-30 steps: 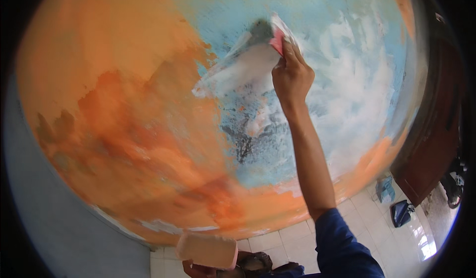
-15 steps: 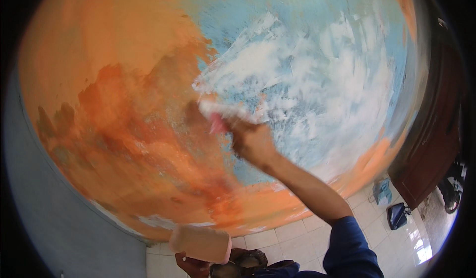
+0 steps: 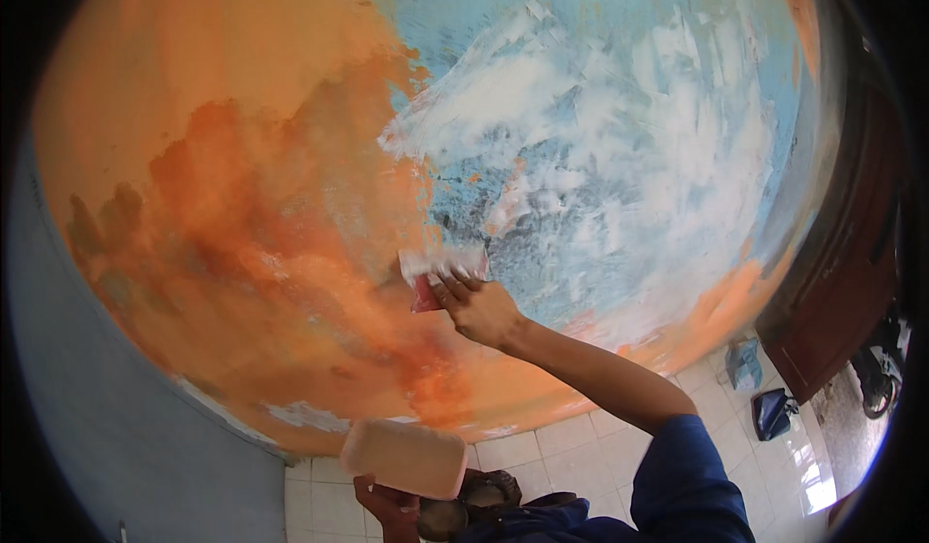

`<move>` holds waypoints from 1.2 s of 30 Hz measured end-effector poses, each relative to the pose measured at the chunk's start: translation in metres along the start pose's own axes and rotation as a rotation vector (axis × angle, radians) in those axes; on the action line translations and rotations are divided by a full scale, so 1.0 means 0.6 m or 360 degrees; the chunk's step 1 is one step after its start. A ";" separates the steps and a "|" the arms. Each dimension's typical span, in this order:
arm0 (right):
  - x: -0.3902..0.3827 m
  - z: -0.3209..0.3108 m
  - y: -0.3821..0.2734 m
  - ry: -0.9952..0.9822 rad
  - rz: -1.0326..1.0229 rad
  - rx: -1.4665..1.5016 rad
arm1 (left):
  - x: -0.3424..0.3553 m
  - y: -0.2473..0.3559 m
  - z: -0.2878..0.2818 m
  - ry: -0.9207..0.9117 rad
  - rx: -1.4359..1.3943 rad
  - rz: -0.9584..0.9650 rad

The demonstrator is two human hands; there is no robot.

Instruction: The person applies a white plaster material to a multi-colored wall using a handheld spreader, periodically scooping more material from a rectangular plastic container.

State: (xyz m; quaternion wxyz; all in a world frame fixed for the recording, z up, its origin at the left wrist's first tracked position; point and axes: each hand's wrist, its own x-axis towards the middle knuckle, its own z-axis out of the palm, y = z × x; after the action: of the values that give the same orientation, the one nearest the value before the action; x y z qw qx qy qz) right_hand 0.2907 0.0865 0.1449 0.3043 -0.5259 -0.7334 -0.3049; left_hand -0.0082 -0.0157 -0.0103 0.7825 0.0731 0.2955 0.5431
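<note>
A wide scraper [image 3: 438, 266], red with a white-smeared edge, is at the painted wall [image 3: 242, 214], gripped by the right hand [image 3: 481, 311], forearm [image 3: 600, 378] slanting up leftward, while the left hand [image 3: 385, 506] holds a peach tray [image 3: 406, 458] before the wall's lower edge.

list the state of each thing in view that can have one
Flat red scraper, white-smeared, gripped in the right hand
Pale peach rounded-rectangular block, held in the left hand
Orange-and-blue painted wall, smeared white over much of its blue part
Light blue bag, resting on the pale tiled floor
</note>
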 end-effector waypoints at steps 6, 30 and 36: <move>0.136 -0.218 0.119 0.1178 0.0044 -0.0585 | -0.023 -0.008 0.007 -0.0201 0.0057 0.0111; 0.176 -0.183 0.229 0.0657 -0.0013 -0.0779 | -0.013 -0.017 0.002 0.0010 0.0076 0.0258; -0.088 0.011 0.084 0.0037 -0.0359 -0.0306 | -0.004 -0.039 0.017 -0.0340 0.0065 0.0085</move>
State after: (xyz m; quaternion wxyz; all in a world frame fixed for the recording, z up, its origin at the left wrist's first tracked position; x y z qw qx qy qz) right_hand 0.3518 0.0737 0.1068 0.2248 -0.4632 -0.7517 -0.4121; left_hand 0.0157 -0.0247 -0.0111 0.7931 0.1543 0.2193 0.5468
